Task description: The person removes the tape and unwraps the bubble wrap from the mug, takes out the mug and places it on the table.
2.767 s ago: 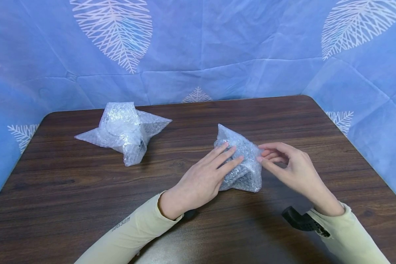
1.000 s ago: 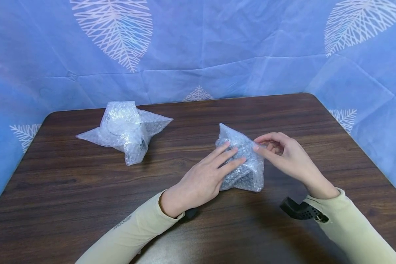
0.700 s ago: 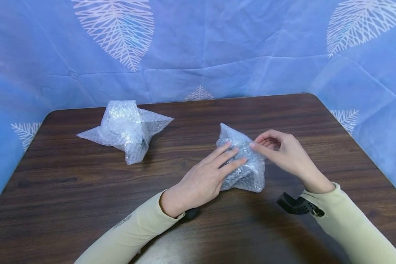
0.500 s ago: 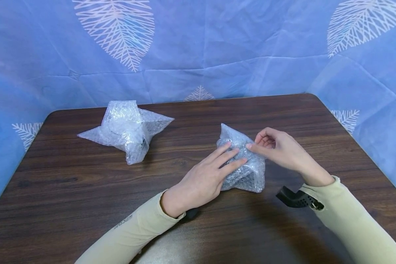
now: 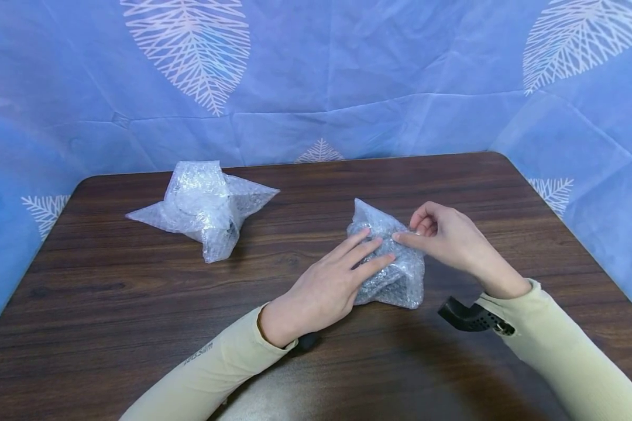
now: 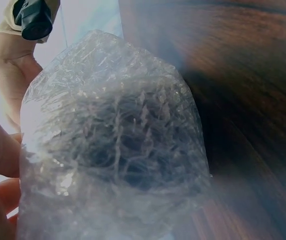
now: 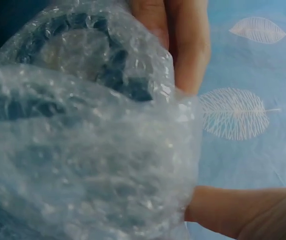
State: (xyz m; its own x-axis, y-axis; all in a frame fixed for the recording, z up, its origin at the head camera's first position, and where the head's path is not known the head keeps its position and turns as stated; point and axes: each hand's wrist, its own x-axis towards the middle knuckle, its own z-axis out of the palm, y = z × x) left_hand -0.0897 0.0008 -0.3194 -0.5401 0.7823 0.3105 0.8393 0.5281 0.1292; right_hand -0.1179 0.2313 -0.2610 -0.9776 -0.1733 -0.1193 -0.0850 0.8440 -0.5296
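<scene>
A bubble-wrapped bundle (image 5: 400,275) lies right of the table's middle, a dark shape faintly visible through the plastic in the right wrist view. My left hand (image 5: 321,286) rests on it with fingers fairly straight and spread. With thumb and curled fingers, my right hand (image 5: 455,242) pinches the bubble wrap at the bundle's upper right side. The wrap (image 6: 113,135) fills most of the left wrist view. In the right wrist view, layers of bubble wrap (image 7: 98,170) overlap close to the camera. What is inside cannot be made out.
A second bubble-wrapped bundle (image 5: 200,204), with pointed corners sticking out, sits at the back left of the dark wooden table (image 5: 110,292). Blue cloth (image 5: 374,70) with white leaf prints hangs behind the table and along its sides.
My right hand has moved up and left from the bundle's right corner, folding that edge inward, and its fingers are more curled. The left hand stays in place on the bundle.
</scene>
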